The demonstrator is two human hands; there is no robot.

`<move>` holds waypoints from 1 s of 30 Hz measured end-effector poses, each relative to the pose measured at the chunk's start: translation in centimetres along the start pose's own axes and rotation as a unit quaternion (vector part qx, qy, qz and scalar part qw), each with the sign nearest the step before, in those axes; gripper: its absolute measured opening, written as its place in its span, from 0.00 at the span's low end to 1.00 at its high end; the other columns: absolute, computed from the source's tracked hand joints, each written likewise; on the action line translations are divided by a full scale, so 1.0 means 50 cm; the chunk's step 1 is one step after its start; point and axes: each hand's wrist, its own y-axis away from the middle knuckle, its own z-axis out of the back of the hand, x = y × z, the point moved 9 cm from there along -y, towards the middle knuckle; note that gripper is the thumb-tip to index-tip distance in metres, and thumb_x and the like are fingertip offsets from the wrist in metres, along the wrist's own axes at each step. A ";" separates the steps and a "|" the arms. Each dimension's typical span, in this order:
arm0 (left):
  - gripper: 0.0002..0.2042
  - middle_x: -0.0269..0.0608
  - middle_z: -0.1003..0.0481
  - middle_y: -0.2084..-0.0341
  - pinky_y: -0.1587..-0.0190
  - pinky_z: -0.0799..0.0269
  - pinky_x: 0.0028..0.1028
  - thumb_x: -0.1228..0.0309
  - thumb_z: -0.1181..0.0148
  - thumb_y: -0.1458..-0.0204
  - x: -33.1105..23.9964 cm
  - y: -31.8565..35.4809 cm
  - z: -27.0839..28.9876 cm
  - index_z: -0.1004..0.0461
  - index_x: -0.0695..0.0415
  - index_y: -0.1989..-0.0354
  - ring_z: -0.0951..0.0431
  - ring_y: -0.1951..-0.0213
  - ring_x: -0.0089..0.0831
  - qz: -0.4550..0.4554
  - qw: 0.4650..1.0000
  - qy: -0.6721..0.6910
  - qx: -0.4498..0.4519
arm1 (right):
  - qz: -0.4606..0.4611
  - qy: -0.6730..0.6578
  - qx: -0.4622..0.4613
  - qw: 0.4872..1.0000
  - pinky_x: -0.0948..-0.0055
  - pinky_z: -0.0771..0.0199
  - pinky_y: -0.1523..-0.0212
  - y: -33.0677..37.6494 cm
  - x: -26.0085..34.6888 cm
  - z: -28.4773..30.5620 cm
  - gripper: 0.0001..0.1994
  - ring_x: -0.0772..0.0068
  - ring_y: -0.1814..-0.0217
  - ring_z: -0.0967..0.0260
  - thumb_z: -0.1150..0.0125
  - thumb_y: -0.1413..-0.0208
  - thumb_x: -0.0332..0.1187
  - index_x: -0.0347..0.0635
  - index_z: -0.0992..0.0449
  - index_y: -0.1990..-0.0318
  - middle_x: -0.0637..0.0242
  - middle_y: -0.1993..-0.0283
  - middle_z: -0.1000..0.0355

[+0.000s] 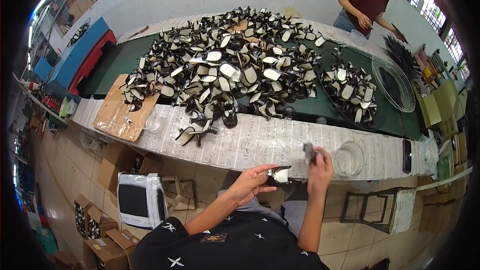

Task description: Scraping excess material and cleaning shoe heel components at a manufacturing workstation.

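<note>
Workshop tiles and cardboard boxes (112,162) surround a long green table (115,62) edged with printed paper, heaped with black-and-cream sandals (225,70). Near its front edge, the left hand (252,182) grips one sandal (278,174); the right hand (320,167) pinches a small dark piece (308,151) beside a clear bowl (349,158).

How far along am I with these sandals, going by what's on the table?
Done: hard to tell; a smaller batch of sandals lies apart on a round wire rack. In hand: the left hand holds one sandal, while the right hand pinches a small grey piece. Left: possibly the big pile.
</note>
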 end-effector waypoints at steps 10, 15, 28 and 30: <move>0.19 0.39 0.24 0.51 0.46 0.19 0.34 0.72 0.39 0.40 -0.023 -0.014 -0.020 0.31 0.65 0.42 0.22 0.51 0.28 -0.012 0.998 -0.065 0.009 | 0.122 0.211 -0.005 0.970 0.69 0.32 0.43 0.206 0.211 -0.038 0.12 0.65 0.46 0.30 0.40 0.42 0.25 0.33 0.25 0.52 0.53 0.48 0.27; 0.17 0.41 0.23 0.54 0.53 0.20 0.29 0.73 0.36 0.43 -0.001 -0.011 -0.032 0.29 0.65 0.47 0.20 0.55 0.26 -0.012 0.992 -0.123 -0.015 | 0.138 0.329 0.004 0.934 0.68 0.25 0.50 0.249 0.224 -0.094 0.13 0.63 0.48 0.27 0.36 0.45 0.22 0.32 0.23 0.52 0.53 0.48 0.26; 0.15 0.38 0.23 0.56 0.51 0.23 0.24 0.72 0.35 0.42 -0.010 -0.082 -0.071 0.28 0.63 0.50 0.21 0.56 0.22 -0.010 0.988 -0.150 0.019 | 0.225 0.466 0.038 0.855 0.67 0.22 0.54 0.191 0.212 -0.130 0.13 0.58 0.51 0.25 0.34 0.47 0.19 0.34 0.21 0.53 0.52 0.49 0.26; 0.14 0.37 0.23 0.57 0.52 0.23 0.23 0.72 0.35 0.42 -0.005 -0.091 -0.066 0.28 0.63 0.50 0.22 0.56 0.21 0.006 0.989 -0.147 0.014 | 0.123 0.390 0.016 0.912 0.69 0.23 0.53 0.176 0.188 -0.099 0.12 0.61 0.50 0.26 0.36 0.45 0.21 0.33 0.22 0.52 0.52 0.49 0.26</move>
